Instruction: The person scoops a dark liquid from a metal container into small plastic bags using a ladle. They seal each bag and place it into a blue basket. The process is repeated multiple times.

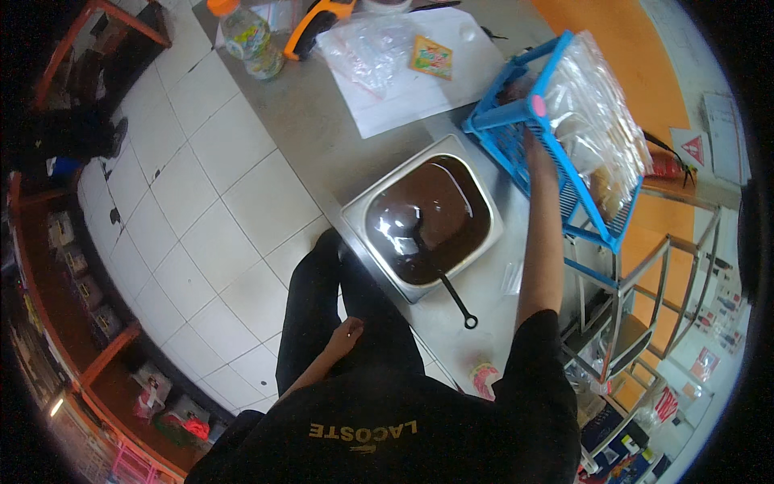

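White glare on brown liquid (443, 198), edges bent, corners black

Right hand (533, 145) reaches into blue basket (501, 118) (left hand (344, 339) near trousers (310, 294))

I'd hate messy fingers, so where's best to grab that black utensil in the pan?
Probably the black handle, near its ring end, from the person's near right: it slants out over the steel pan's rim that way, while the other end disappears into brown liquid.
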The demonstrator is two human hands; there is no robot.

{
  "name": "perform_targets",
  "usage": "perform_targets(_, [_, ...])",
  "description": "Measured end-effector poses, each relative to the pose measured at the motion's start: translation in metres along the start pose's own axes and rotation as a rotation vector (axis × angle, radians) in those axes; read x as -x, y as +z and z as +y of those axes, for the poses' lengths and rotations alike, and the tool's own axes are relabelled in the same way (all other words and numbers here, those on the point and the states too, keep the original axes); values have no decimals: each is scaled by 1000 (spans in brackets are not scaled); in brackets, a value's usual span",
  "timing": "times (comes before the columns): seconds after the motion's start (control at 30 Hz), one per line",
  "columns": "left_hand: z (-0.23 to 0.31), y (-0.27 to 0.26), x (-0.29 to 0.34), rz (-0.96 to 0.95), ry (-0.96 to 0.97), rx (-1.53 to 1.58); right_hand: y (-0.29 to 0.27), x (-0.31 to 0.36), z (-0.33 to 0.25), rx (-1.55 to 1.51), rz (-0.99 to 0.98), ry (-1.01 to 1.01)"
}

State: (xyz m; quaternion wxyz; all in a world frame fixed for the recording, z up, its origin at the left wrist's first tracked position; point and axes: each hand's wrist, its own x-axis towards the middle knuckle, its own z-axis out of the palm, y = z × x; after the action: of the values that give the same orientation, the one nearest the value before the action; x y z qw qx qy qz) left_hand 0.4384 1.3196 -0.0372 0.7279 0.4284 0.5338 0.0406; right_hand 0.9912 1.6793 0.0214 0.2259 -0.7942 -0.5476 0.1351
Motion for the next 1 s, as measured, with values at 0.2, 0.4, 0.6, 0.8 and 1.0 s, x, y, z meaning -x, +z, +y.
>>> perform_targets(0.2, [-22,2,6,91,-79,-55,35,3,-37,-145,317,67])
perform_targets(0.4, [-36,8,6,77,-25,-85,32,-20,-46,-114,341,34])
perform_targets(0.6, [-38,-2,4,44,-53,36,42,-39,-56,-86,331,9])
perform_targets(0.8, [-28,-11,7,56,-34,75,47,-42,-67,-58,338,-3])
perform_targets(1.0, [-19,-17,4,60,-30,49,45,-47,-76,-7,322,-7])
